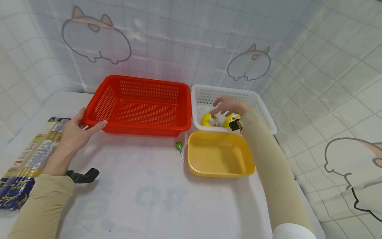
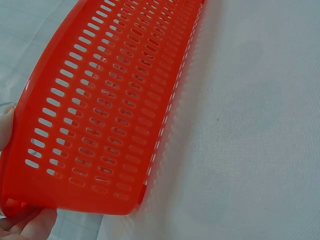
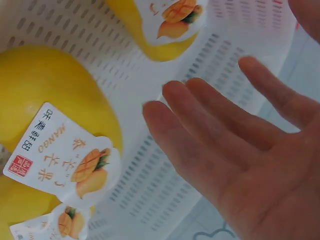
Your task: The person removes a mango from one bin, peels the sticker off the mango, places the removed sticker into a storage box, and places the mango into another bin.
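Observation:
My left hand (image 1: 92, 119) grips the near left corner of an empty red slotted basket (image 1: 143, 106), thumb over the rim and fingers under it. The left wrist view shows that basket's wall (image 2: 110, 100) with my fingertips (image 2: 27, 222) below its corner. My right hand (image 1: 222, 107) hovers open inside a white slotted basket (image 1: 262, 111), just above two yellow mango-labelled packs (image 1: 209, 120). In the right wrist view the straight fingers (image 3: 200, 130) are spread beside a mango pack (image 3: 45, 95), not touching it, over the white basket's floor (image 3: 150, 175).
An empty yellow tub (image 1: 221, 156) sits in front of the white basket. A green lollipop (image 1: 179, 146) lies between the tub and the red basket. A flat printed food packet (image 1: 32, 156) lies at the left table edge. Tiled-pattern sheets wall in the back and right.

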### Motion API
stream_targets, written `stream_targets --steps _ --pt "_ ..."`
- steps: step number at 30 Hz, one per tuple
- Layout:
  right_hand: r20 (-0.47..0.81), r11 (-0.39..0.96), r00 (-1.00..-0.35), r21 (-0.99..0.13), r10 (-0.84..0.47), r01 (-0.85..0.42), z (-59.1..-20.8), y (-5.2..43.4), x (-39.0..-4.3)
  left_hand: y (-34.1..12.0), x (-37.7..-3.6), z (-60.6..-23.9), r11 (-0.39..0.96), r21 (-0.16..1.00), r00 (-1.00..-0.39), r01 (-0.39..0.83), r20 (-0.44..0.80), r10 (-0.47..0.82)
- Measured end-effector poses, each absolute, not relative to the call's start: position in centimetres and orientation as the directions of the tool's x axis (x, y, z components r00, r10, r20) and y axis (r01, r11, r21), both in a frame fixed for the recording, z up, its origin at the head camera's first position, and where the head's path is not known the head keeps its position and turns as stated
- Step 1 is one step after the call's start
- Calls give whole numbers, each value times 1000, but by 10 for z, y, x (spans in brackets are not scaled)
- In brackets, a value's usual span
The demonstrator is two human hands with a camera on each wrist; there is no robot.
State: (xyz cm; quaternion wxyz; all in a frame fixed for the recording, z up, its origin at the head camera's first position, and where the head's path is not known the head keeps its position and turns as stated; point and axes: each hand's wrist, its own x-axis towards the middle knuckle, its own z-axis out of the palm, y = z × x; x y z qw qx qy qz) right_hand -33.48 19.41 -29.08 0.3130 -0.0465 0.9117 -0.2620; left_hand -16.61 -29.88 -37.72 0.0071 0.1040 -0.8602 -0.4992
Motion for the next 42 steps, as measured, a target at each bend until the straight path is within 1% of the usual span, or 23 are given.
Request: stream_targets --steps 8,11,17,22,25,28,31,36,42 --pt "-681 840 -671 -519 -294 158 -294 199 -345 -299 -165 -378 496 851 -979 -171 -89 -186" --pt "-711 833 -637 -519 -297 191 -297 200 -348 -299 -165 -377 501 849 -979 -170 -86 -186" --pt "-731 828 -618 -515 -289 223 -301 201 -349 -300 -164 -377 506 846 -979 -166 -80 -188" --pt "-729 842 -634 -491 -257 223 -302 196 -346 -300 -164 -377 504 847 -979 -167 -81 -189" --pt "-726 850 -634 -488 -269 198 -303 192 -347 -299 -164 -377 507 845 -977 -171 -80 -196" --pt "-727 858 -613 -491 -309 150 -305 188 -349 -298 -164 -377 506 845 -976 -175 -80 -204" --pt "-739 872 -593 -474 -320 119 -308 184 -353 -297 -164 -377 505 845 -974 -179 -81 -210" --pt "-760 881 -570 -456 -311 128 -312 179 -358 -298 -164 -378 504 847 -976 -168 -72 -204" --pt "-772 868 -548 -471 -321 155 -316 177 -360 -300 -164 -378 510 844 -977 -164 -70 -199"
